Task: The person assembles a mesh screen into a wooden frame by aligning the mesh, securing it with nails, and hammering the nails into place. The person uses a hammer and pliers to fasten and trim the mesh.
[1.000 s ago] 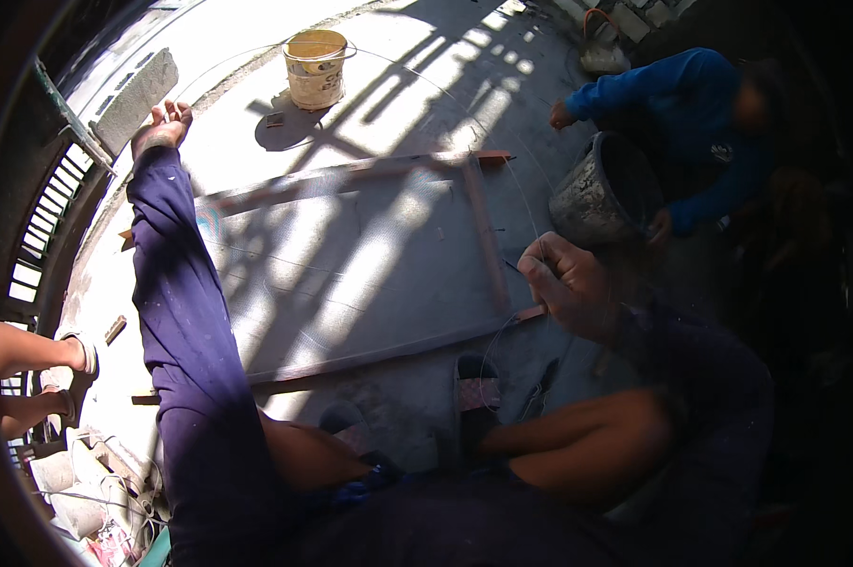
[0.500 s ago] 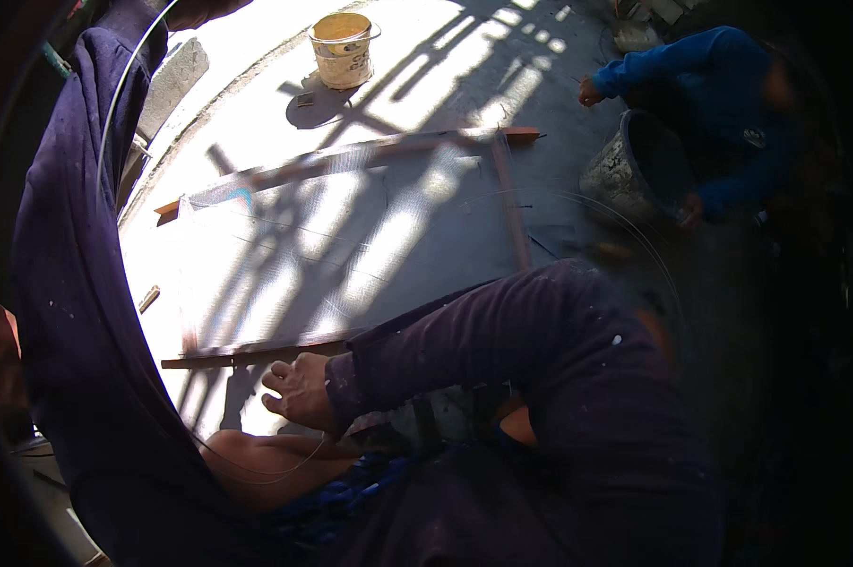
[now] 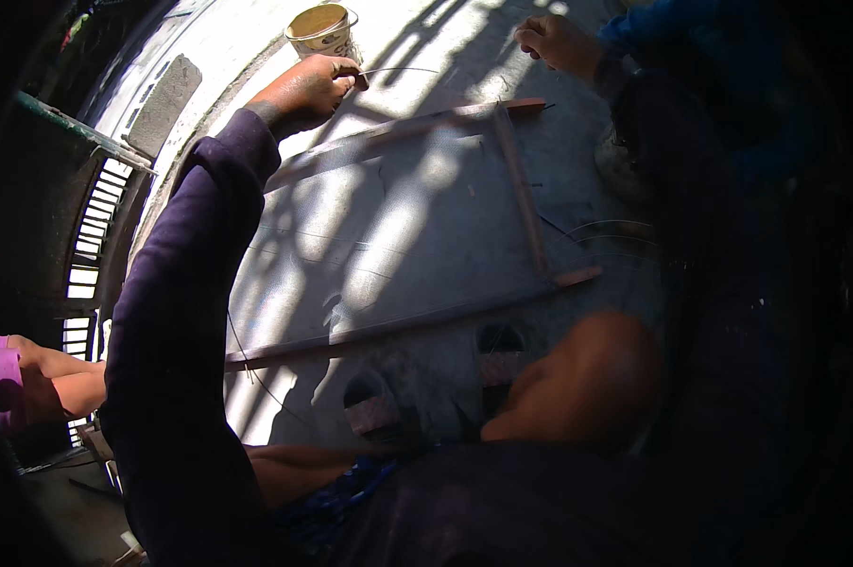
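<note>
Head view; clock positions read from its centre. The left hand (image 3: 305, 90), at 11 o'clock, pinches a thin wire-like strand (image 3: 398, 69) between thumb and fingers; the strand's visible length points toward 1 o'clock. The right hand (image 3: 557, 42), at 1 o'clock, has curled fingers; whether they grip anything cannot be told. Below both hands, a reddish-brown rectangular frame (image 3: 521, 180) lies on the concrete floor (image 3: 464, 71), spanning the centre, with a fine-textured sheet (image 3: 436, 246) inside it. Curved strands (image 3: 606, 223) show near 2 to 3 o'clock, just beside the frame. A handled bucket (image 3: 320, 33) stands beyond the left hand, at 11 o'clock; a concrete block (image 3: 166, 102) lies at 10 o'clock.
</note>
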The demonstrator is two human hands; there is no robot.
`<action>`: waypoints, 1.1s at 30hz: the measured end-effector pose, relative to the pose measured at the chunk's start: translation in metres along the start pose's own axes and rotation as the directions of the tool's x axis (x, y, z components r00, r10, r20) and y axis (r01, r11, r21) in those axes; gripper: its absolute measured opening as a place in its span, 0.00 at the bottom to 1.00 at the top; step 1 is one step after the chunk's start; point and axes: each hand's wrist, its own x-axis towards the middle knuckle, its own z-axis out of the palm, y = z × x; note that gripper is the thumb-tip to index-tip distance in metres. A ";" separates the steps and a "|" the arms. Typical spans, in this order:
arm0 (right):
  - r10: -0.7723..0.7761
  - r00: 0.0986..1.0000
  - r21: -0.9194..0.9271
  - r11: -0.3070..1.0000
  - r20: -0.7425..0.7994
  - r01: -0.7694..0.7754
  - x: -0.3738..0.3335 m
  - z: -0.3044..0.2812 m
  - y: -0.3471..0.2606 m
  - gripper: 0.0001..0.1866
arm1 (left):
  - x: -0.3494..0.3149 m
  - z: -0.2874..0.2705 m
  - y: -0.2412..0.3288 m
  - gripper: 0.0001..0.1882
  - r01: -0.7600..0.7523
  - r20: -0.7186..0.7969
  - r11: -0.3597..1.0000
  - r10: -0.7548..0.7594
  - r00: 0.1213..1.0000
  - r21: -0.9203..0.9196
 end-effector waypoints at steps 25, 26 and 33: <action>0.159 0.980 0.444 0.892 -0.122 -0.089 0.029 0.195 0.199 0.10 | 0.180 0.300 -0.023 0.12 0.447 -0.059 0.874 -0.465 0.884 -0.188; 0.232 0.966 0.416 0.894 -0.118 -0.164 0.032 0.200 0.203 0.11 | 0.184 0.306 -0.025 0.12 0.473 -0.045 0.861 -0.488 0.872 -0.185; 0.289 0.952 0.381 0.895 -0.096 -0.234 0.033 0.216 0.225 0.17 | 0.201 0.339 -0.037 0.12 0.507 -0.004 0.825 -0.524 0.852 -0.250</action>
